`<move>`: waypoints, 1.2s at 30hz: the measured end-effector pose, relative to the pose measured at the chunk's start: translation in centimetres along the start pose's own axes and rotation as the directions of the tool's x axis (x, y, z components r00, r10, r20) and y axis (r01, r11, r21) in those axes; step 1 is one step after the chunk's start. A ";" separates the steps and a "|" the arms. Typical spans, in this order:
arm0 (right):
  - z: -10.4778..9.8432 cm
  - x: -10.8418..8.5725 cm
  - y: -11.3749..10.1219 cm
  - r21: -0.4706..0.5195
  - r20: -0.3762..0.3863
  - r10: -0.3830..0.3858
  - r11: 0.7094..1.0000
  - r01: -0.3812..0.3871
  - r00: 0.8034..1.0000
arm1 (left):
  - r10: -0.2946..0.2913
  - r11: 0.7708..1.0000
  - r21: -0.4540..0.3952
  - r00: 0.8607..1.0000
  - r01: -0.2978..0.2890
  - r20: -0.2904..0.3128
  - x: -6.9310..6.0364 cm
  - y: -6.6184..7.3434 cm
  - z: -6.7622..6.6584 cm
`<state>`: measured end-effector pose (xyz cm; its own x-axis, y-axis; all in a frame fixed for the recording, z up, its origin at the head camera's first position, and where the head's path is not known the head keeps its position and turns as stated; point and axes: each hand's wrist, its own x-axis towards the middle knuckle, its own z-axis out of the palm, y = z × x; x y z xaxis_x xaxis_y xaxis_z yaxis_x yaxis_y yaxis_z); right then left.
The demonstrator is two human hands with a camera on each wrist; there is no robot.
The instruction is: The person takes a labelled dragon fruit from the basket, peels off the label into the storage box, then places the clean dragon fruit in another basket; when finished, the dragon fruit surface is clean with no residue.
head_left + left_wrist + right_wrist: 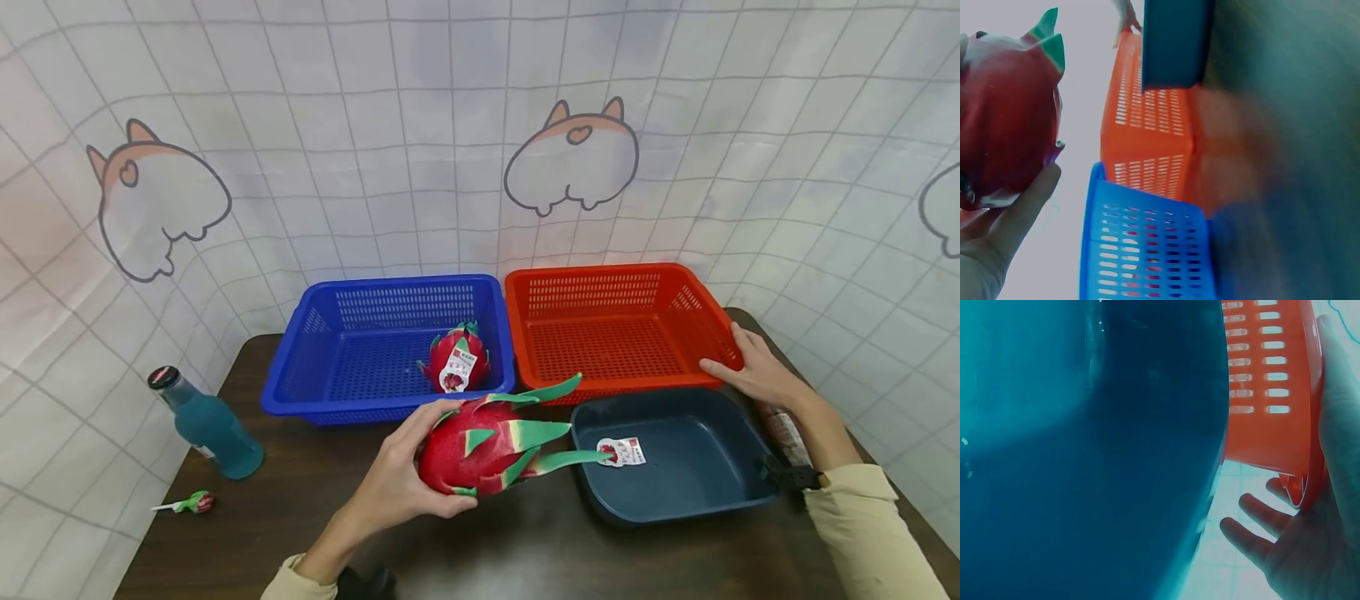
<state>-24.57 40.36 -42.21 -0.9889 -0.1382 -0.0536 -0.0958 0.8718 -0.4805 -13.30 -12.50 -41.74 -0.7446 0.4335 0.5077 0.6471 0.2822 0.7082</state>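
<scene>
My left hand (408, 471) grips a red dragon fruit (480, 446) with green leaf tips, held tilted sideways in front of the blue basket (322, 408). A white paper tag (622, 452) shows at a leaf tip, over the dark blue tray (678, 508). Inside the blue basket lies another tagged dragon fruit (453, 354). At the near right corner of the red basket (592, 387), my right hand (761, 367) touches the rim. Its thumb lies along the rim, and in the right wrist view the fingers (1263, 515) spread fairly straight outside the basket.
A bottle of blue liquid (213, 433) stands at the table's left, with a lollipop (191, 502) nearer me. Beneath my right forearm lies a partly hidden package (783, 433). A checked curtain (405, 167) hangs behind the baskets and along both sides.
</scene>
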 end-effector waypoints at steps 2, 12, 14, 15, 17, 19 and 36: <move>0.1 0.0 0.1 0.004 0.000 0.003 1.000 -0.003 1.000 | -0.004 1.000 0.014 1.000 0.004 0.003 0.8 0.2 0.0; -0.2 0.1 0.1 0.014 -0.003 0.011 1.000 -0.011 1.000 | 0.056 0.991 0.122 0.998 -0.061 0.042 5.5 1.9 0.0; -0.3 0.0 0.1 0.012 -0.009 0.012 1.000 -0.012 1.000 | 0.075 0.988 0.129 0.996 -0.081 0.052 6.7 2.4 0.2; -0.2 0.0 0.2 0.013 -0.011 0.013 1.000 -0.013 1.000 | 0.085 0.987 0.133 0.995 -0.092 0.056 7.2 2.7 0.3; -0.1 0.0 0.2 0.014 -0.009 0.011 1.000 -0.011 1.000 | 0.103 0.983 0.144 0.993 -0.111 0.062 8.2 3.2 0.5; 0.0 0.0 0.3 0.015 -0.005 0.007 1.000 -0.007 1.000 | 0.112 0.980 0.155 0.991 -0.122 0.068 9.0 3.7 0.5; 0.1 0.0 -0.1 0.009 -0.013 0.016 1.000 -0.016 1.000 | 0.157 0.890 0.391 0.962 -0.235 0.221 16.1 4.6 1.6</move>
<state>-24.55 40.19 -42.27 -0.9918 -0.1178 -0.0500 -0.0787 0.8696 -0.4874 -22.03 -2.90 -31.06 -0.5784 0.6511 0.4915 0.8152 0.4833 0.3192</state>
